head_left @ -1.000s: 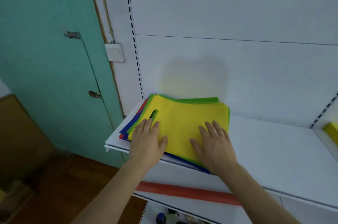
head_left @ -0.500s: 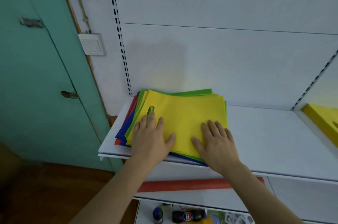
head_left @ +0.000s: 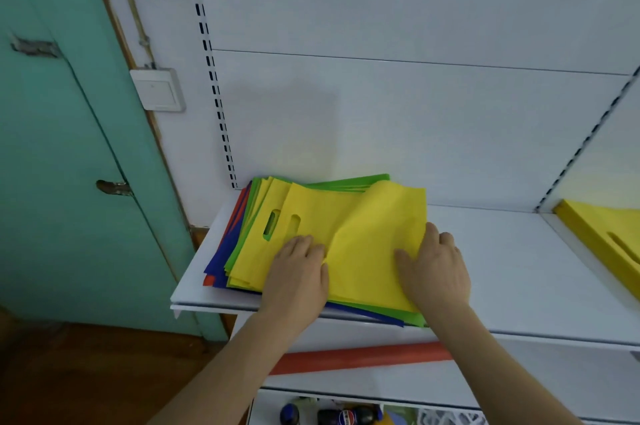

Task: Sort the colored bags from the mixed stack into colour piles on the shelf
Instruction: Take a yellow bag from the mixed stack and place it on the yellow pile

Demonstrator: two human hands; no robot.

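Observation:
A mixed stack of flat bags point(head_left: 239, 248) lies at the left end of the white shelf point(head_left: 519, 268), with yellow ones on top and green, blue and red edges showing beneath. The top yellow bag point(head_left: 367, 244) is shifted right and buckled upward in the middle. My left hand point(head_left: 298, 272) presses flat on the yellow bags near the front edge. My right hand point(head_left: 433, 268) grips the right edge of the top yellow bag, fingers curled over it. A yellow pile point(head_left: 609, 237) lies at the far right of the shelf.
A teal door point(head_left: 69, 147) stands to the left, with a white wall switch point(head_left: 157, 90) beside it. A red strip point(head_left: 363, 355) runs along the shelf front below. Bottles point(head_left: 343, 416) sit on the lower shelf.
The top yellow bag has slid to the right and lifted into a fold, uncovering a second handle hole. My right hand went from lying flat to gripping the bag's right edge. The camera moved closer.

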